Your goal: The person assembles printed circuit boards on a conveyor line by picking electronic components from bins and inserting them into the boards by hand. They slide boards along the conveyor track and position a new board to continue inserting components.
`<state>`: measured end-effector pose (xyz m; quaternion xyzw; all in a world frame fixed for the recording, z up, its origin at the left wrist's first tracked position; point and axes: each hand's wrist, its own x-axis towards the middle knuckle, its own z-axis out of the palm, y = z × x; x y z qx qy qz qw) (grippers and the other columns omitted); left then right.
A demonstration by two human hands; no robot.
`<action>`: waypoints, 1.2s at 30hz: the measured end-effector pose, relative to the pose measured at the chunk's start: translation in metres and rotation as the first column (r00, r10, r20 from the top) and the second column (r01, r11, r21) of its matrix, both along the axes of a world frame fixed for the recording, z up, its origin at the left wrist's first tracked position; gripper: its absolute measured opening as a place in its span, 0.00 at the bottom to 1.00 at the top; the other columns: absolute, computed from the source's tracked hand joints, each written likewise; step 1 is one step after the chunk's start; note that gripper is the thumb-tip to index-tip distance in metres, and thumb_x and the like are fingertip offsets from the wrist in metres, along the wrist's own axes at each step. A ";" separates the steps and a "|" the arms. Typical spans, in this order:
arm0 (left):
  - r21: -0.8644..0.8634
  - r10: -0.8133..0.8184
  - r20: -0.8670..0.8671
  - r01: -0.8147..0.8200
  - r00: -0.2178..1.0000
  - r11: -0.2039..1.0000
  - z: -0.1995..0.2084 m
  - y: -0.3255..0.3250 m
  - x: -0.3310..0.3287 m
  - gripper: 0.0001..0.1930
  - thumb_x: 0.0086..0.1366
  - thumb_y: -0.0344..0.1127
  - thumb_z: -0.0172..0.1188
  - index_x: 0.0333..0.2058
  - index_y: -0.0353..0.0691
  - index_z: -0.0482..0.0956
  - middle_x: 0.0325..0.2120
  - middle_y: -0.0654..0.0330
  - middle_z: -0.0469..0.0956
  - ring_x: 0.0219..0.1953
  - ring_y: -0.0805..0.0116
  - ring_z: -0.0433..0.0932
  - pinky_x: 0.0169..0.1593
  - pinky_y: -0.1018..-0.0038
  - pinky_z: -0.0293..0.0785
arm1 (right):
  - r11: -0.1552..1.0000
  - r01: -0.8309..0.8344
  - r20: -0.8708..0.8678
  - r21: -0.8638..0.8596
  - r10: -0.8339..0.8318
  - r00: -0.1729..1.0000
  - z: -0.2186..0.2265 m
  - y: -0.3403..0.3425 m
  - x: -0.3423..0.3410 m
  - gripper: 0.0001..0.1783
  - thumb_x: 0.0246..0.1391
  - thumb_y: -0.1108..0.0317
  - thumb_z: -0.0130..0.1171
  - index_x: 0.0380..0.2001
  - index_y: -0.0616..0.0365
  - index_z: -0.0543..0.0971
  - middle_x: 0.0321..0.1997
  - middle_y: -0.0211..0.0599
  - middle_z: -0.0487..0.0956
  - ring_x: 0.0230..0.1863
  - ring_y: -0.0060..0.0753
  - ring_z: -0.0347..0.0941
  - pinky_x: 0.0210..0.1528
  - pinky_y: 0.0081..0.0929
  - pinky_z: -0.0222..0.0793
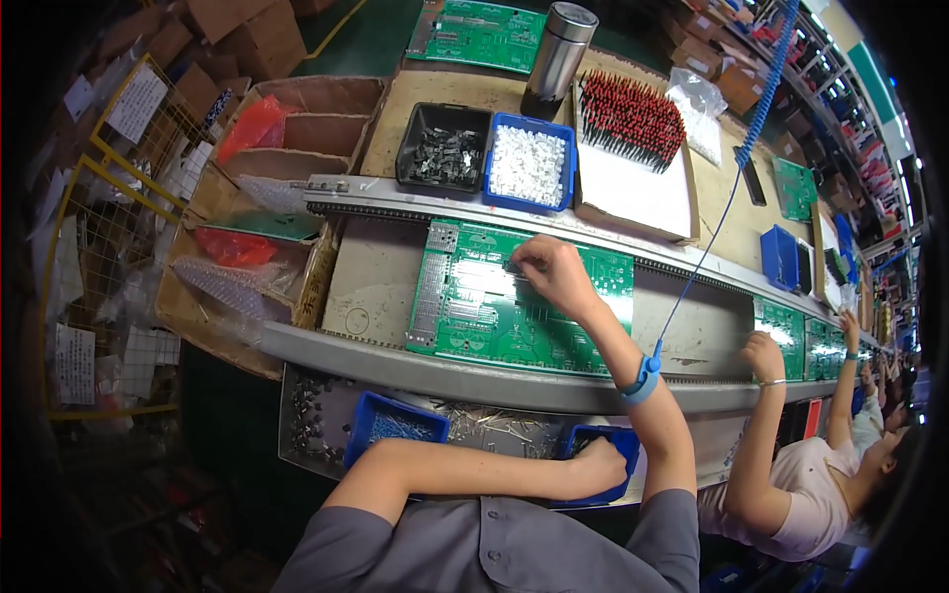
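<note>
My right hand [556, 275], with a blue strap [644, 381] on its wrist, is over a large green circuit board [474, 326] on the conveyor rail. Its fingertips are pinched together just above the board's upper middle, and what they hold is too small to make out. Across my body reaches my left arm. My left hand [598, 468] is down in a blue bin [621, 486] of dark parts, its fingers curled and partly hidden. To that bin's left, a second blue bin [358, 435] holds thin blue-tinted parts, with loose pins [494, 420] lying in the metal tray between them.
Beyond the rail are a black bin [403, 163], a blue bin of white connectors [529, 163], a box [633, 203] with red-and-black parts and a steel flask [560, 59]. A coiled blue cord [766, 94] runs down to my strap. Right of me, a co-worker [791, 494] sits along the line.
</note>
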<state>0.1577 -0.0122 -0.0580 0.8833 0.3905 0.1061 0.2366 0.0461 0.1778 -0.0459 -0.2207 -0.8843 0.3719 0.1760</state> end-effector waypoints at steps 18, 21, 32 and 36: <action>0.007 -0.010 0.264 0.008 0.964 1.000 0.021 -0.005 -0.013 0.04 0.44 0.30 0.58 0.17 0.40 0.81 0.17 0.55 0.77 0.23 0.58 0.79 0.23 0.66 0.73 | 0.996 -0.049 0.018 0.068 0.048 0.999 0.004 0.002 0.000 0.07 0.44 0.80 0.56 0.29 0.64 0.79 0.30 0.42 0.78 0.31 0.39 0.77 0.35 0.28 0.74; 0.048 -0.004 0.296 -0.011 0.955 0.999 0.022 -0.006 -0.017 0.04 0.42 0.31 0.58 0.16 0.39 0.79 0.16 0.54 0.77 0.22 0.57 0.79 0.23 0.66 0.73 | 0.988 -0.097 0.028 0.118 0.094 0.995 0.006 0.004 -0.003 0.07 0.44 0.81 0.55 0.29 0.63 0.79 0.30 0.42 0.78 0.31 0.40 0.76 0.35 0.29 0.74; 0.070 0.204 0.516 -0.279 0.832 0.958 0.054 -0.011 -0.148 0.06 0.49 0.29 0.58 0.28 0.39 0.78 0.27 0.57 0.78 0.33 0.60 0.78 0.35 0.69 0.75 | 0.964 -0.046 0.013 0.260 0.045 0.999 -0.009 -0.012 -0.012 0.06 0.42 0.75 0.57 0.27 0.60 0.74 0.26 0.44 0.76 0.31 0.49 0.74 0.33 0.39 0.70; -0.099 0.546 0.528 -0.591 0.651 0.801 0.057 -0.011 -0.214 0.08 0.53 0.23 0.59 0.34 0.36 0.80 0.28 0.55 0.79 0.30 0.61 0.79 0.34 0.71 0.75 | 0.967 0.061 -0.068 0.246 -0.046 0.997 0.002 -0.024 0.008 0.06 0.43 0.74 0.57 0.29 0.61 0.74 0.27 0.45 0.76 0.32 0.50 0.74 0.33 0.39 0.70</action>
